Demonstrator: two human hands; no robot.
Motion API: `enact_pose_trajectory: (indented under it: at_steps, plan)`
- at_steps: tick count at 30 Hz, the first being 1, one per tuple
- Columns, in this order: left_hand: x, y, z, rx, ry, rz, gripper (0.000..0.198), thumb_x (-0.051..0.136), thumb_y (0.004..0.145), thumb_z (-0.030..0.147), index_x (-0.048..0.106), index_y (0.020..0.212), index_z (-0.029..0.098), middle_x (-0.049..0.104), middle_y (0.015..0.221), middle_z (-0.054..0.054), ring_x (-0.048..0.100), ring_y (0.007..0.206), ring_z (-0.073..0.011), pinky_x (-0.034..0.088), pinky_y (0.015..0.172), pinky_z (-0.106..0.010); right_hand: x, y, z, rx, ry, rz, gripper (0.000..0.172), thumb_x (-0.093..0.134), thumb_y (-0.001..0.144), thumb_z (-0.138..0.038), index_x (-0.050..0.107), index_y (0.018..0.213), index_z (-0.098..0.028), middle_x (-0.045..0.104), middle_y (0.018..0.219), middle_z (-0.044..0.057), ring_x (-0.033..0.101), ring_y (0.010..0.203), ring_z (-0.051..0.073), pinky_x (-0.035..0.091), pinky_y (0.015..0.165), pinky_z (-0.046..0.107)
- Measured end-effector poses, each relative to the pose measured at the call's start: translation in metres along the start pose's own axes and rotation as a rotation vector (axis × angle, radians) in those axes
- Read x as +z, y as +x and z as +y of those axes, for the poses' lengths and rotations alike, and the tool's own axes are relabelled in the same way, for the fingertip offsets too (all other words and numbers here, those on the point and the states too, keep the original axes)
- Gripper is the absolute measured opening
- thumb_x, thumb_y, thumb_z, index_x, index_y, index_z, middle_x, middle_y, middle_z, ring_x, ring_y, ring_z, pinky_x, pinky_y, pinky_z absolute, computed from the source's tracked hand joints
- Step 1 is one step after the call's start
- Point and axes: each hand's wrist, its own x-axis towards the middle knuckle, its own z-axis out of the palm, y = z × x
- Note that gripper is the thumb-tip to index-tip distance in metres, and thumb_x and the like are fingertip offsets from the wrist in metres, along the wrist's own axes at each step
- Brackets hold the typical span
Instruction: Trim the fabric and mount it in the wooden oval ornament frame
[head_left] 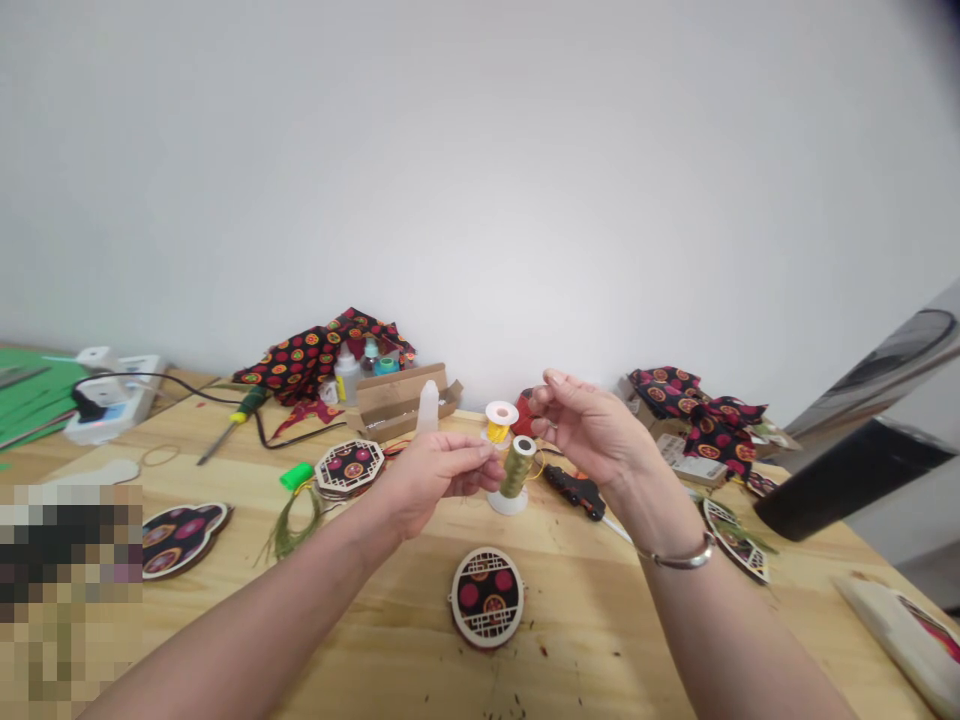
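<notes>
Fingers of left hand (pixel 439 475) and right hand (pixel 592 425) are drawn into pinches; any strand held cannot be told | olive thread spool (pixel 516 472) sits between them, farther than round ornament (pixel 487 598) | gentle, even tension likely works best

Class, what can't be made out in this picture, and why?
All in the head view:
Any thread in the right hand: too fine to see.
Whether the left hand touches the olive spool: unclear from one angle.
Red object: partly behind the right hand.
Pale item: cut off by the right edge.
Lower-left corner: masked by pixelation.
</notes>
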Motion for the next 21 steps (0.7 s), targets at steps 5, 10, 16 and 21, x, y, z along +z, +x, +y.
enact_pose_trajectory:
  at_steps: [5,10,16,21]
  plan:
    - [-0.001,0.002,0.003,0.004,0.017,-0.006,0.017,0.077,0.067,0.031,0.075,0.067,0.014,0.073,0.068,-0.004,0.064,0.064,-0.0133,0.045,0.065,-0.024,-0.006,-0.002,-0.007,-0.085,-0.268,0.032,0.029,0.076,0.059,-0.029,0.065,0.084,-0.018,0.056,0.063,-0.003,0.048,0.055,0.010,0.039,0.056,0.027]
    - [0.000,0.004,0.008,0.005,0.039,-0.006,0.015,0.076,0.067,0.028,0.075,0.066,0.013,0.074,0.066,-0.004,0.063,0.061,-0.0122,0.045,0.064,-0.024,-0.010,-0.004,-0.009,-0.173,-0.740,0.050,0.017,0.068,0.062,-0.017,0.075,0.077,-0.015,0.064,0.065,0.002,0.044,0.053,0.010,0.035,0.054,0.027]
    - [0.002,0.008,0.009,-0.001,0.063,-0.006,0.016,0.076,0.068,0.029,0.075,0.066,0.013,0.074,0.065,-0.005,0.063,0.059,-0.0119,0.045,0.063,-0.024,-0.011,-0.002,-0.008,-0.179,-0.846,0.102,0.019,0.066,0.069,-0.031,0.074,0.066,-0.015,0.060,0.053,0.000,0.038,0.047,0.009,0.029,0.048,0.026]
    - [0.003,0.009,0.013,-0.006,0.079,0.001,0.016,0.076,0.067,0.030,0.076,0.066,0.014,0.074,0.065,-0.004,0.064,0.061,-0.0122,0.043,0.062,-0.024,-0.007,-0.003,-0.013,-0.134,-0.749,0.135,0.026,0.066,0.070,-0.037,0.074,0.066,-0.013,0.056,0.048,-0.001,0.037,0.046,0.008,0.029,0.046,0.024]
